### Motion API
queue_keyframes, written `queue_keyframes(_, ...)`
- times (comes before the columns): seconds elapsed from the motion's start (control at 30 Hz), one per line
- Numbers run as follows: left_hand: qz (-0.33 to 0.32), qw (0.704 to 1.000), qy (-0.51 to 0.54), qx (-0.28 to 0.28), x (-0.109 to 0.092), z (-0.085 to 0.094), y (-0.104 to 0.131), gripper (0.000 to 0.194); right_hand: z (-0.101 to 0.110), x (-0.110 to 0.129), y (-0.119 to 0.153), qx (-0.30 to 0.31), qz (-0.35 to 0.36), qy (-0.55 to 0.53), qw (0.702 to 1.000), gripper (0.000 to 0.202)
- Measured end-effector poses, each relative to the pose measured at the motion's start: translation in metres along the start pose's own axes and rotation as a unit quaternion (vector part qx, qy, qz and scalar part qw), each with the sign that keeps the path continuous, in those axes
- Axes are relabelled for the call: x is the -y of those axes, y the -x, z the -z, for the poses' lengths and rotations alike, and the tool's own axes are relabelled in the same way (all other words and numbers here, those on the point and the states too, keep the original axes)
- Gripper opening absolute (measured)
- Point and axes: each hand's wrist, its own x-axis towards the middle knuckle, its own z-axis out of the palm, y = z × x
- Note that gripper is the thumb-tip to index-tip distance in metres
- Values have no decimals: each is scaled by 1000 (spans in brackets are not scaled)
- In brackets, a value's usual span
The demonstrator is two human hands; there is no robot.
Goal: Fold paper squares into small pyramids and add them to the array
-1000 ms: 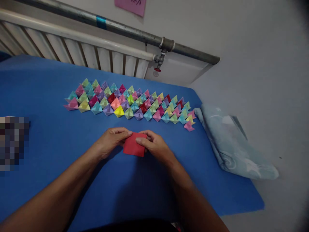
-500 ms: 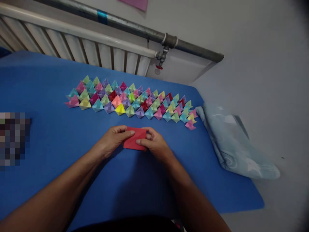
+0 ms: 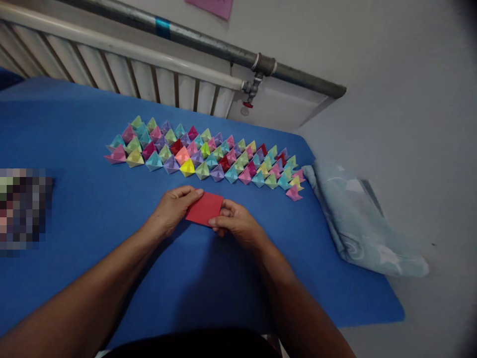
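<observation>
Head: red paper (image 3: 204, 208), edges in hands (image 3: 240, 223)

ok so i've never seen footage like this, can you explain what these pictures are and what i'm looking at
There is no machine at work here, just a person using two bare hands. All the pictures come from one camera worn on the person's head, looking forward and down, so the forearms reach in from the bottom edge.

The left hand and right hand hold a square piece of red paper between them, each thumb on top. Beyond it, on the blue surface, stand rows of small folded paper pieces in many colours. A folded pale blue cloth lies at the right. Something at the left edge is blurred into blocks, so I can't tell what it is. Behind are a white radiator and a metal pipe.
</observation>
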Motion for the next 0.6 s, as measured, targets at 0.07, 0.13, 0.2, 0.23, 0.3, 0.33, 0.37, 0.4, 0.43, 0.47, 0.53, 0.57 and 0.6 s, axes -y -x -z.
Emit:
queue_keyframes(0.07,-15,1000,-14,-1,0,0,1,39,-1,1,1,2,-10,13,1000,51)
queue_keyframes(0.13,-35,999,-37,-12,1,0,2,38,-1,2,2,3,-13,30,999,49)
queue_keyframes(0.2,-56,997,-52,-22,3,0,1,36,-1,2,3,8,-9,35,999,46)
queue_keyframes(0.23,-68,996,-59,-24,4,1,0,35,-1,2,3,9,-6,35,999,44)
queue_keyframes(0.3,-109,989,-100,-22,6,3,-3,33,-3,2,5,3,6,33,999,43)
queue_keyframes(0.33,-136,981,-135,-19,8,4,-5,32,-5,1,7,-4,15,32,999,43)
queue_keyframes(0.37,-163,971,-176,-17,9,5,-7,30,-7,0,9,-14,25,31,999,43)
queue_keyframes(0.4,-185,961,-206,-17,11,5,-8,28,-10,-1,12,-26,34,32,999,44)
queue_keyframes(0.43,-203,951,-232,-15,13,5,-8,26,-13,-4,16,-40,43,31,998,47)
queue_keyframes(0.47,-217,943,-252,-13,15,5,-8,23,-16,-7,21,-54,51,31,997,52)
queue_keyframes(0.53,-241,928,-285,-2,19,3,-4,18,-22,-15,33,-83,56,27,995,72)
queue_keyframes(0.57,-254,918,-304,5,22,2,0,15,-24,-20,39,-97,52,24,994,82)
queue_keyframes(0.6,-264,909,-322,12,24,1,5,12,-26,-25,47,-108,45,21,993,90)
